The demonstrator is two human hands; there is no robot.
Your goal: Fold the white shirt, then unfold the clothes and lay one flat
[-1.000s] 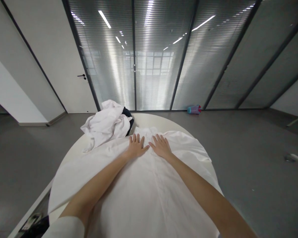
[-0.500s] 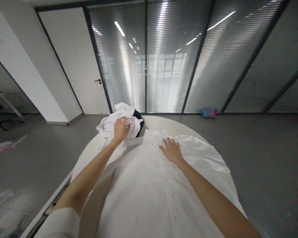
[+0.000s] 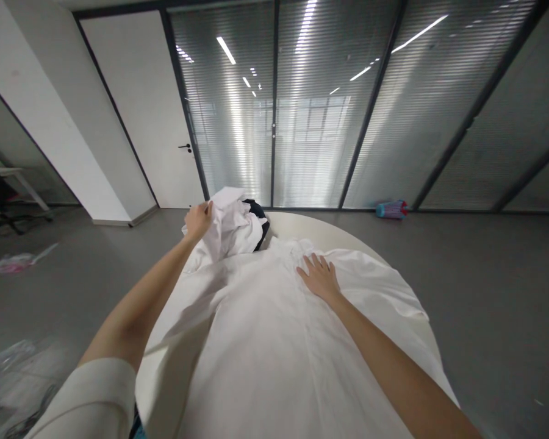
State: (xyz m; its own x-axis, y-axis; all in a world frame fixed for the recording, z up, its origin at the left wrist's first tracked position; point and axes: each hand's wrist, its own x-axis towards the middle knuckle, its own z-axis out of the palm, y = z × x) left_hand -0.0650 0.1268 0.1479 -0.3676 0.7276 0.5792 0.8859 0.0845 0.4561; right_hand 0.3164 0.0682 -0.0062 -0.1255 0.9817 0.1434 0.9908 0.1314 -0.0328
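Observation:
A large white garment (image 3: 274, 341) lies spread over a round white table (image 3: 311, 228). My right hand (image 3: 319, 277) rests flat on it near the far end, fingers apart. My left hand (image 3: 197, 221) is raised at the table's far left, its fingers pinched on a fold of a crumpled white cloth (image 3: 232, 231) and lifting it. Under that heap a dark garment (image 3: 258, 214) shows in part.
A glass wall with blinds and dark frames runs behind the table, with a white door (image 3: 141, 116) to its left. A blue and pink bottle (image 3: 391, 209) lies on the grey floor by the glass. At the far left are a chair and desk, with plastic litter on the floor.
My left hand left the spread garment, reached to the crumpled cloth at the far left, gripped it and raised it. My right hand stayed flat. The view swung left.

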